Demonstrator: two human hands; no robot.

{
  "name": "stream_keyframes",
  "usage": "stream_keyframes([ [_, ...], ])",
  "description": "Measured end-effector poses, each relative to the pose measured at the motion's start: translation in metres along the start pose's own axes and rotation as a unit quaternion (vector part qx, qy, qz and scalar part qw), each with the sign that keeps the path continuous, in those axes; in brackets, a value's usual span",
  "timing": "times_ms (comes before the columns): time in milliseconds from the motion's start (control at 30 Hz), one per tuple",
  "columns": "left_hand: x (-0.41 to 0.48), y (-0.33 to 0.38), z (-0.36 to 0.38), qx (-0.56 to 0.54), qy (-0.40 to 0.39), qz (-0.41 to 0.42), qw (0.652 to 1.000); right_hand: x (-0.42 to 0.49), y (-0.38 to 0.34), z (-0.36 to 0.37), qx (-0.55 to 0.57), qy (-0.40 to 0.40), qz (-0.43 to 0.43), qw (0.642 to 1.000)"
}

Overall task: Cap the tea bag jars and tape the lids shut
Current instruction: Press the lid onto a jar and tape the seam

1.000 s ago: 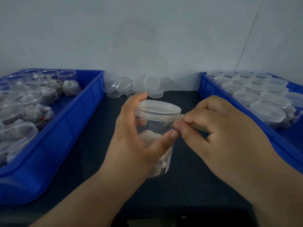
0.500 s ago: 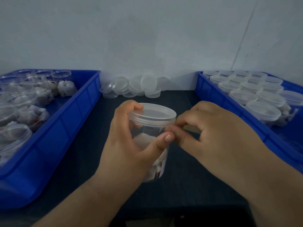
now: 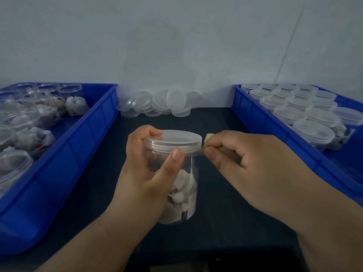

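Jar [image 3: 184, 185]: clear round plastic, ridged lid [image 3: 174, 138] on.
Left hand [image 3: 145, 173]: grips the jar.
Right hand [image 3: 255, 161]: pinches beige tape [image 3: 208, 137] beside the lid.
Around: blue left tray [image 3: 82, 138], right tray [image 3: 255, 118], dark worktop [image 3: 225, 213].

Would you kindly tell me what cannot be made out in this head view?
The tan object: mostly hidden in the right hand's grip; whether it is the tape roll is unclear.
Any tape at the lid: transparent, cannot be traced.
Left side of the jar: covered by the left hand.
Nearest open jars in the left bin: cut off by the frame's left edge.
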State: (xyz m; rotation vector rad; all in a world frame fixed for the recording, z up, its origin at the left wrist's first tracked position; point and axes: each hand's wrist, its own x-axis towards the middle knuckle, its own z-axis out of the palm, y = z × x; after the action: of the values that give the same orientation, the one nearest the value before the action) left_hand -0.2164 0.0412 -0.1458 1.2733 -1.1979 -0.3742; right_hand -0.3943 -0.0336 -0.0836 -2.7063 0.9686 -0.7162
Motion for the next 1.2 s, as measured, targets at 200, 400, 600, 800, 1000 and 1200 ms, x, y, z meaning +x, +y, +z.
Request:
stream_keyframes([
  [200,0.001,-0.008,0.003,-0.069,0.002,-0.070,0.995,-0.004,0.007,-0.002,0.020,0.021,-0.021,0.999],
  [400,0.000,-0.008,0.003,-0.105,0.001,-0.117,0.988,-0.004,0.013,-0.004,0.073,0.045,-0.009,0.996],
  [600,-0.002,-0.002,0.006,-0.115,0.007,-0.077,0.990,0.000,0.018,0.001,0.108,0.017,0.014,0.994],
  [800,-0.005,-0.002,0.003,-0.102,-0.028,-0.033,0.994,0.001,0.021,0.001,0.113,0.001,0.028,0.993],
  [1000,0.001,0.002,0.005,-0.067,-0.038,0.057,0.995,0.005,0.025,0.001,0.115,-0.022,0.033,0.993],
  [1200,0.001,-0.001,-0.011,-0.084,-0.096,-0.037,0.991,0.007,0.027,0.003,0.133,-0.056,0.041,0.989],
])
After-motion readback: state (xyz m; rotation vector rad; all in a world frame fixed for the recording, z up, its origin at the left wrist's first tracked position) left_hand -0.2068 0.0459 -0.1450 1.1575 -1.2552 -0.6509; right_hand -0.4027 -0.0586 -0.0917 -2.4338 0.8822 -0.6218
